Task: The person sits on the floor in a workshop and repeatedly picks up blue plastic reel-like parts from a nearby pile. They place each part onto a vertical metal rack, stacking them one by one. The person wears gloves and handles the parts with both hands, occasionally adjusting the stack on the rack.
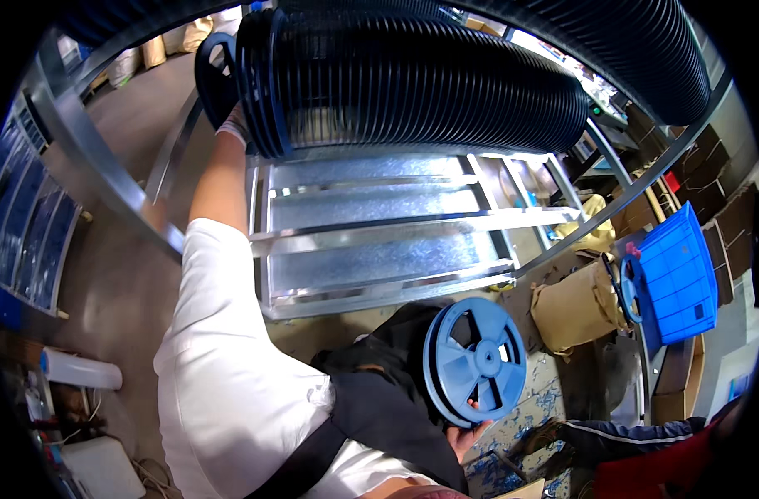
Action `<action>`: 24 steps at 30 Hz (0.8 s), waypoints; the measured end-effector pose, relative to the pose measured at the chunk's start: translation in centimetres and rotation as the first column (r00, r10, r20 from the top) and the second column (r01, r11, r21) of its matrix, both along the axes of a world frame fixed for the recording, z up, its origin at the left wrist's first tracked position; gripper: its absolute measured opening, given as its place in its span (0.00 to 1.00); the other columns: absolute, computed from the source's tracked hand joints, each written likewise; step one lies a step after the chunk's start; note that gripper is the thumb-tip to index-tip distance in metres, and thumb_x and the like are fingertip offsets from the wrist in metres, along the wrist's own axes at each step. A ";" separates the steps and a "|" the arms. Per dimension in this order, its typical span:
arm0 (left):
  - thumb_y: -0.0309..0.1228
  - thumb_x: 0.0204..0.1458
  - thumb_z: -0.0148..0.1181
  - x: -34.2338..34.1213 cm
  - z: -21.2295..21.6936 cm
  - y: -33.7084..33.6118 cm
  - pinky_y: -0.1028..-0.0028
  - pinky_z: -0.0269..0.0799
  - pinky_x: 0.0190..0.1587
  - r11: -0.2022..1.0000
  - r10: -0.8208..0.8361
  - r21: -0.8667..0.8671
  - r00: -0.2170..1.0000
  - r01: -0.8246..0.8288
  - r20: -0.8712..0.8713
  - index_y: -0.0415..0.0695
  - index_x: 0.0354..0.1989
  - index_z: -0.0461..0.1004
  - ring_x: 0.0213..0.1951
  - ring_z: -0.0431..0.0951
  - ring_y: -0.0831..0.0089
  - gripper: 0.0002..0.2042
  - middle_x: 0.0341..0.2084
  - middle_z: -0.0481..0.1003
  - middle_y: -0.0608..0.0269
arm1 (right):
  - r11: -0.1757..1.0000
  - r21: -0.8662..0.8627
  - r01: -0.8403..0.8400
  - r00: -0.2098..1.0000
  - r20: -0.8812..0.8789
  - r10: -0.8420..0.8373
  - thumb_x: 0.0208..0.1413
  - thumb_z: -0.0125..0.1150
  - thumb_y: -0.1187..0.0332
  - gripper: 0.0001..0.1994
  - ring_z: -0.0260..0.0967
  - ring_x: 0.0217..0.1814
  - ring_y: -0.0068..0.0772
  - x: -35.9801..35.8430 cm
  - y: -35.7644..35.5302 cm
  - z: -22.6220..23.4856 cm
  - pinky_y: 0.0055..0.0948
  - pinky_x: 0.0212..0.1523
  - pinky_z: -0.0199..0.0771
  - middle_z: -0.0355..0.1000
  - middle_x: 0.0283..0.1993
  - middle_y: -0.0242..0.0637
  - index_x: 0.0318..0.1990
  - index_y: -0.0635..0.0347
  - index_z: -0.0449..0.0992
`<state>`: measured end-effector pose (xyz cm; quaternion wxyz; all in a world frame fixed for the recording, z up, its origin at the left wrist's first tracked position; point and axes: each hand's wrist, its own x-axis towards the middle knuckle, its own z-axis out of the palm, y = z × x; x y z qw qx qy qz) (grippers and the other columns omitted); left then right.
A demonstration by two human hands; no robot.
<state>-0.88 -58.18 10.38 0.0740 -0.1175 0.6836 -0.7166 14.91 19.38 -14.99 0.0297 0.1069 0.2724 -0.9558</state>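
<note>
While left fingers (232,125) grasp the racked reels' (413,83) end, right fingers (471,432) under a loose reel's (475,359) rim.

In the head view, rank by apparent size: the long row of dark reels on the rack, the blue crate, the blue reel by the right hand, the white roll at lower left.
1. Row of dark reels.
2. Blue crate and blue reel: look alike; the reel sits nearer the camera, so unsure.
3. White roll.
</note>
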 end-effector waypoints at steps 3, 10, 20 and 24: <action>0.44 0.62 0.34 -3.1 0.7 0.0 0.67 0.49 0.65 0.891 -0.012 0.440 0.976 0.110 -0.219 0.51 0.60 0.63 0.63 0.58 0.66 0.22 0.60 0.63 0.65 | 0.998 0.028 0.052 0.997 0.049 -0.053 0.54 0.55 0.44 0.31 0.69 0.52 0.39 0.0 -0.3 0.7 0.42 0.60 0.64 0.72 0.48 0.48 0.46 0.70 0.72; 0.41 0.61 0.39 -4.0 1.1 0.0 0.66 0.50 0.64 0.898 -0.008 0.429 0.977 0.101 -0.214 0.50 0.59 0.64 0.62 0.59 0.64 0.21 0.59 0.64 0.60 | 1.000 0.026 -0.003 0.999 0.037 0.002 0.54 0.55 0.45 0.30 0.69 0.54 0.37 -0.2 -0.1 0.1 0.43 0.60 0.65 0.72 0.51 0.45 0.49 0.67 0.73; 0.58 0.57 0.33 -4.6 -2.5 -6.4 0.68 0.51 0.64 -0.349 0.744 -0.762 0.656 0.546 0.129 0.47 0.57 0.66 0.62 0.59 0.61 0.31 0.57 0.67 0.56 | 0.999 0.011 0.038 0.999 0.025 -0.038 0.55 0.55 0.46 0.28 0.70 0.52 0.38 -0.9 -0.9 0.0 0.42 0.60 0.64 0.73 0.49 0.45 0.47 0.67 0.74; 0.63 0.54 0.34 -1.7 3.3 5.3 0.66 0.47 0.66 -0.260 0.751 -0.708 0.598 0.657 0.280 0.50 0.59 0.65 0.64 0.57 0.62 0.34 0.58 0.66 0.60 | 0.992 0.013 0.122 0.988 -0.096 -0.120 0.59 0.49 0.49 0.27 0.64 0.58 0.34 -0.5 -0.4 -0.5 0.40 0.65 0.57 0.69 0.55 0.42 0.56 0.63 0.66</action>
